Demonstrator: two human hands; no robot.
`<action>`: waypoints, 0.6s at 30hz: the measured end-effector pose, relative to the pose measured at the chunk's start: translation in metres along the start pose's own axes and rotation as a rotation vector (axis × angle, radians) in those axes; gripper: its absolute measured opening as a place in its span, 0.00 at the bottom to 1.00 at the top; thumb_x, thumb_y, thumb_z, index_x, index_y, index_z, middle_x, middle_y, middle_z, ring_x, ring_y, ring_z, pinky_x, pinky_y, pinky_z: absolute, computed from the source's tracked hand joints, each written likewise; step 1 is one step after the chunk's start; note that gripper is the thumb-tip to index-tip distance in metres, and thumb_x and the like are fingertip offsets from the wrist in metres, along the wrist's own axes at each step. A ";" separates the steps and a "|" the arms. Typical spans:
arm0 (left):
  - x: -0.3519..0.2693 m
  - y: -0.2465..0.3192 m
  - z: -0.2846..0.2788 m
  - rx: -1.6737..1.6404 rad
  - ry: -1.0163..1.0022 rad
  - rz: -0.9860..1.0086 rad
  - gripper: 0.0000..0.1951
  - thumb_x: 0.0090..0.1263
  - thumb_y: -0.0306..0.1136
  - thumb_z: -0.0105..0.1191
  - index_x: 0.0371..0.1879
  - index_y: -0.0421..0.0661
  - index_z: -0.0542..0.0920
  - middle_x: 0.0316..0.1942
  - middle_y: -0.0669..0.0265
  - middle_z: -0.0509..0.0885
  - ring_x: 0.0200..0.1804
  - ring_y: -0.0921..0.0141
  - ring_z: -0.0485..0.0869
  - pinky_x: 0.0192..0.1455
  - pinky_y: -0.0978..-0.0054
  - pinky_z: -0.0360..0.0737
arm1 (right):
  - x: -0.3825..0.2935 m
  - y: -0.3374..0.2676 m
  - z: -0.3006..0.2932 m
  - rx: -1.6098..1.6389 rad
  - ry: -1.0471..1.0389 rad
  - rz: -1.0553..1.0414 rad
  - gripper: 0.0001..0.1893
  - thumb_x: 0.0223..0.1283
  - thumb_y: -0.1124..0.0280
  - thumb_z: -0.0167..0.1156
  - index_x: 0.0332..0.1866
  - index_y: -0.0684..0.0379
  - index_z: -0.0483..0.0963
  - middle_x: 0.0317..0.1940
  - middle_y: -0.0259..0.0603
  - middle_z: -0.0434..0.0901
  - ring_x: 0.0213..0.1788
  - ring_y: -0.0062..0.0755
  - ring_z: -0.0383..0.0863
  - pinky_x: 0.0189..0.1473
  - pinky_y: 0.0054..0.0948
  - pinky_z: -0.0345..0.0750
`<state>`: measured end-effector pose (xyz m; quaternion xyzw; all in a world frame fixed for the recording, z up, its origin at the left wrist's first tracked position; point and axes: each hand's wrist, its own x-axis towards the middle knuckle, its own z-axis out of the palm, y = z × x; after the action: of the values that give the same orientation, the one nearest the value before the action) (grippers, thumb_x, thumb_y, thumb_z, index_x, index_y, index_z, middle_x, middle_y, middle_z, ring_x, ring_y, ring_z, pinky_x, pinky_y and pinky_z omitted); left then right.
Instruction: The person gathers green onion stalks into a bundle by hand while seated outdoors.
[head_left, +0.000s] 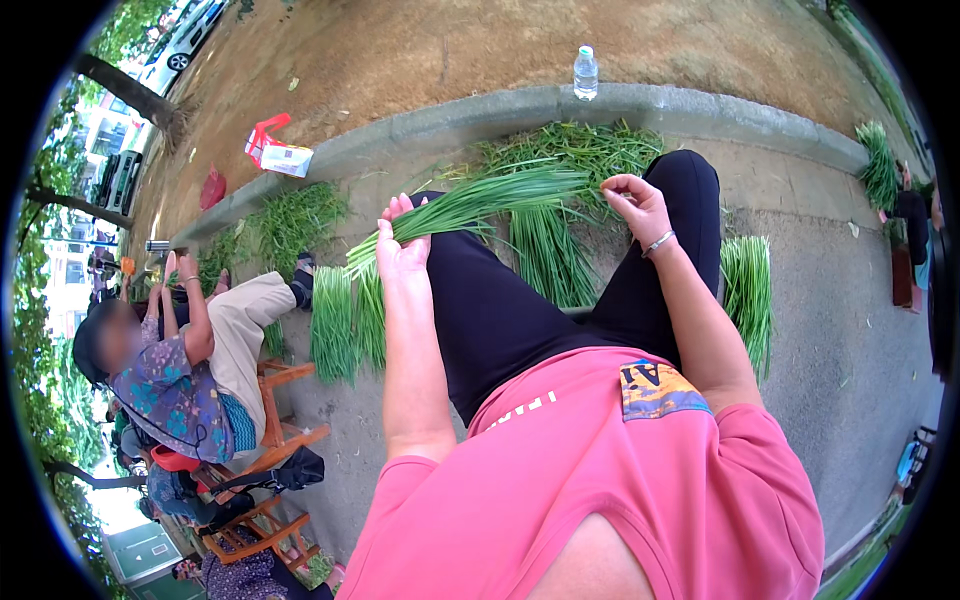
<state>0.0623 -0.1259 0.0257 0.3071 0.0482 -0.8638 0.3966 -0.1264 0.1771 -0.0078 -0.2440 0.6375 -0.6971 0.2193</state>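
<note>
My left hand (403, 253) holds a bunch of garlic chives (495, 191) by its pale stem ends, over my left thigh. The long green leaves stretch to the right, above the gap between my knees. Just past the leaf tips is my right hand (643, 210), with a bracelet at the wrist. Its thumb and forefinger are pinched together, and nothing can be made out between them. Below the held bunch, more chives (553, 259) hang or lie between my legs; what supports them is mostly hidden.
Loose green trimmings (574, 146) lie against the curb (472, 116). Chive bundles flank me on the left (334, 322) and right (746, 300). A water bottle (586, 73) stands on the curb. At left, a person (172, 375) sits on a wooden chair (289, 420), near a bag with a box (285, 159).
</note>
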 end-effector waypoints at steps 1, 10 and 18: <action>0.000 -0.002 0.001 0.009 0.013 0.015 0.12 0.72 0.40 0.36 0.36 0.46 0.70 0.40 0.62 0.81 0.47 0.57 0.79 0.53 0.40 0.68 | 0.000 -0.001 0.001 -0.091 0.003 -0.058 0.07 0.54 0.75 0.58 0.39 0.60 0.76 0.36 0.28 0.75 0.38 0.14 0.72 0.37 0.16 0.70; -0.003 -0.010 0.003 0.030 -0.025 0.009 0.12 0.72 0.41 0.36 0.38 0.46 0.68 0.39 0.62 0.80 0.46 0.58 0.79 0.52 0.41 0.70 | 0.004 0.004 0.014 -0.222 0.008 -0.088 0.08 0.51 0.76 0.61 0.39 0.59 0.77 0.31 0.27 0.76 0.30 0.13 0.71 0.31 0.17 0.70; -0.001 -0.011 0.000 0.060 -0.064 0.025 0.11 0.72 0.41 0.36 0.38 0.46 0.68 0.39 0.63 0.80 0.46 0.59 0.79 0.52 0.41 0.70 | 0.003 0.015 0.014 -0.163 -0.030 -0.016 0.05 0.50 0.73 0.64 0.31 0.61 0.78 0.23 0.28 0.76 0.25 0.13 0.71 0.29 0.17 0.71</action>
<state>0.0548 -0.1175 0.0243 0.2919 0.0057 -0.8692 0.3990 -0.1205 0.1626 -0.0221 -0.2765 0.6868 -0.6410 0.2025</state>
